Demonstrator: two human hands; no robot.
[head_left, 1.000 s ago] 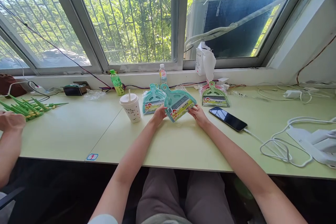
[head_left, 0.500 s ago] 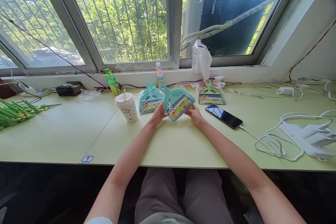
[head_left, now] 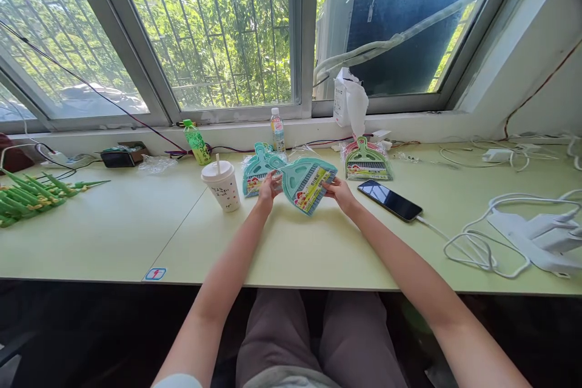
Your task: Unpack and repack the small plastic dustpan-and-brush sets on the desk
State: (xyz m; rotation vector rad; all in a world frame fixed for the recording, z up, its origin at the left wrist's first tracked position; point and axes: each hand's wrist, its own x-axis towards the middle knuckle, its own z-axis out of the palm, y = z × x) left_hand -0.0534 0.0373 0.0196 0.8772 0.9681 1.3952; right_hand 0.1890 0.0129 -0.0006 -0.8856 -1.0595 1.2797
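Dustpan-and-brush set (head_left: 305, 183), teal and bearing a bright label across its bristles, sits between the person's two hands above the pale green tabletop (head_left: 195, 248), tilted so that its handle points up and to the left. At its left side, the left hand (head_left: 269, 189) grasps it near the base of the handle, with fingertips against the edge; how far the fingers wrap behind is hidden. At the opposite side, the right hand (head_left: 339, 191) pinches the lower right corner, fingers lying at the end of the label and the rest of the set reaching leftward from them. Just behind the left hand stands a second teal set (head_left: 256, 171), partly covered by the first. A lidded cup (head_left: 221, 185) is near on the left, while a dark phone (head_left: 390, 200) and a green set (head_left: 367, 165) lie beyond the right hand.
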